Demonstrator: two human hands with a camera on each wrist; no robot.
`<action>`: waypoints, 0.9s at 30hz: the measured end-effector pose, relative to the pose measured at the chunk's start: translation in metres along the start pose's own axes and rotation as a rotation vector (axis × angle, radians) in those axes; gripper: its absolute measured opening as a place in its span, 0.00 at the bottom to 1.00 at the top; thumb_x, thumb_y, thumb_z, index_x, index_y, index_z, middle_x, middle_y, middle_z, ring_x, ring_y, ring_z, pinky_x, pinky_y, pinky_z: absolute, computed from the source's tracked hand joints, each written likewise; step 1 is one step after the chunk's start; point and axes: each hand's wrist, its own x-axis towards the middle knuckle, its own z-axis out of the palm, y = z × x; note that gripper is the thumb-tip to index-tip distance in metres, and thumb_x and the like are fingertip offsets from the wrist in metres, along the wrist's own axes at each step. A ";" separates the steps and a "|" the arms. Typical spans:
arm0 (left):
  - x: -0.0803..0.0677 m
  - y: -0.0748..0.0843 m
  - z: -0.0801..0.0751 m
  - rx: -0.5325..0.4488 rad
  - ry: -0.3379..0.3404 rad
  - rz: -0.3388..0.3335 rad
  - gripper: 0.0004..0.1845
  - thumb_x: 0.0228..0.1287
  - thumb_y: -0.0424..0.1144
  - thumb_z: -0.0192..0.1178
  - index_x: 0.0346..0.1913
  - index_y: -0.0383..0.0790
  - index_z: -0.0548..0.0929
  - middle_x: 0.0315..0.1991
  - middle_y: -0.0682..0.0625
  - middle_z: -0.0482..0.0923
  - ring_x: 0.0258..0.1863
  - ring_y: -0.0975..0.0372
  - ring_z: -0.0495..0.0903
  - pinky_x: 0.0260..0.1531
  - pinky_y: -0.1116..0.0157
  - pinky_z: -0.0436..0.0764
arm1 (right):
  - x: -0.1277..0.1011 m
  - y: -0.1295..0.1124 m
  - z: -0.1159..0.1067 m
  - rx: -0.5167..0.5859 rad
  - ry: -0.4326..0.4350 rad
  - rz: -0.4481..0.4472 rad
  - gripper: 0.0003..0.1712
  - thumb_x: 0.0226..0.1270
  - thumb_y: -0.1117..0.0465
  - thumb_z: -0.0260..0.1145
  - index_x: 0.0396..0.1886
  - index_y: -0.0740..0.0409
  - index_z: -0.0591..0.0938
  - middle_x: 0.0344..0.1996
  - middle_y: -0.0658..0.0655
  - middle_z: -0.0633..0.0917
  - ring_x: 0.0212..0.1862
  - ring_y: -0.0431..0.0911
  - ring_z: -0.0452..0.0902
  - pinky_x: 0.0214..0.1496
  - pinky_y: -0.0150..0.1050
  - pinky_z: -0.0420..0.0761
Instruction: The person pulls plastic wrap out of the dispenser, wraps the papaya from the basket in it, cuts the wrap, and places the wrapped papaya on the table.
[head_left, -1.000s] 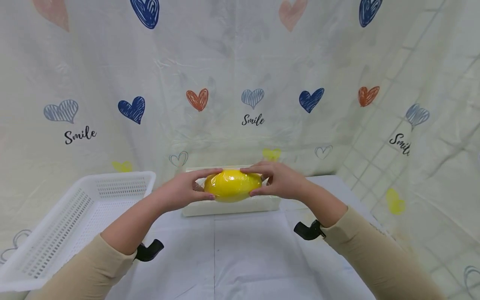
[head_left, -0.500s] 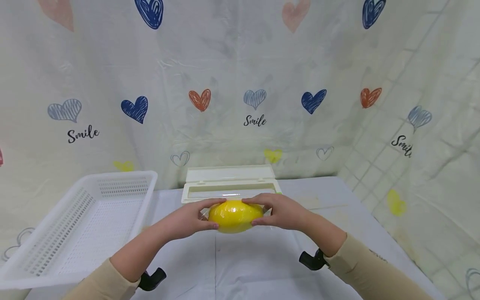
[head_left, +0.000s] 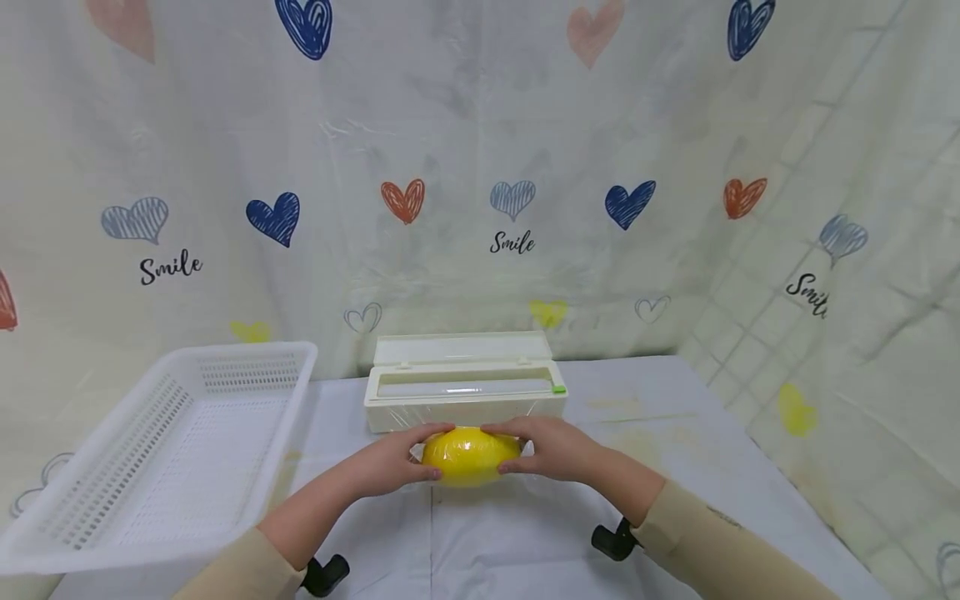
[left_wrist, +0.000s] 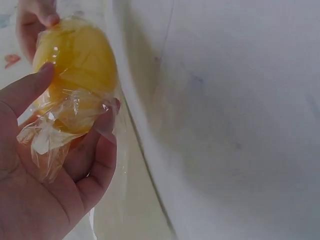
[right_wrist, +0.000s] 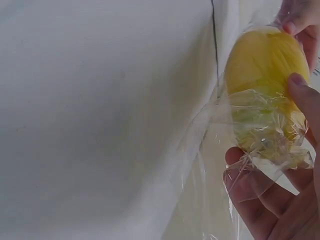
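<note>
A smooth yellow oval fruit (head_left: 470, 455), wrapped in clear cling film (left_wrist: 75, 107), is held between both hands low over the table. My left hand (head_left: 392, 462) grips its left end, thumb on the near side and fingers at the far side. At the other end my right hand (head_left: 557, 450) grips it the same way. Loose film bunches at both ends of the fruit, inside the palms. Just beyond the hands stands a cream cling film dispenser (head_left: 467, 410), lid raised, its roll showing. A thin sheet of film (right_wrist: 200, 155) trails from the fruit toward the dispenser.
A white perforated plastic basket (head_left: 201, 467) stands at the left of the table. White cloth (head_left: 510, 542) covers the tabletop. Behind it hangs a curtain (head_left: 450, 125) printed with hearts, which also runs along the right side.
Both hands have drawn the fruit back from over the dispenser, toward me and downward, still gripping it. The dispenser's raised lid and roll have come into sight behind it.
</note>
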 end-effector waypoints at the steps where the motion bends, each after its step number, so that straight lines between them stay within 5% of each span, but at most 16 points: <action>1: 0.002 -0.003 0.001 0.001 0.000 -0.004 0.36 0.62 0.47 0.70 0.72 0.63 0.68 0.69 0.47 0.69 0.45 0.58 0.81 0.49 0.52 0.82 | 0.001 0.002 0.001 0.002 -0.002 0.006 0.35 0.61 0.39 0.70 0.68 0.35 0.75 0.57 0.41 0.81 0.45 0.37 0.77 0.49 0.40 0.81; 13: 0.015 -0.023 0.011 0.064 0.041 -0.055 0.35 0.63 0.48 0.67 0.72 0.63 0.67 0.71 0.51 0.67 0.66 0.50 0.69 0.62 0.42 0.70 | 0.016 0.015 0.016 0.005 -0.037 0.047 0.35 0.61 0.41 0.71 0.69 0.31 0.73 0.61 0.40 0.79 0.51 0.37 0.77 0.53 0.39 0.80; 23: 0.002 -0.024 0.003 0.184 0.158 -0.030 0.38 0.59 0.50 0.71 0.72 0.63 0.68 0.66 0.49 0.69 0.55 0.54 0.76 0.49 0.50 0.80 | 0.015 0.018 0.019 -0.032 -0.028 0.044 0.36 0.62 0.41 0.70 0.70 0.30 0.72 0.60 0.42 0.78 0.48 0.37 0.76 0.51 0.39 0.80; 27: 0.000 -0.019 0.002 0.202 0.172 0.016 0.36 0.59 0.48 0.72 0.70 0.61 0.71 0.66 0.49 0.69 0.58 0.52 0.74 0.53 0.48 0.78 | 0.013 0.018 0.017 -0.063 -0.016 0.028 0.38 0.61 0.39 0.69 0.72 0.28 0.69 0.62 0.44 0.77 0.47 0.39 0.78 0.49 0.38 0.80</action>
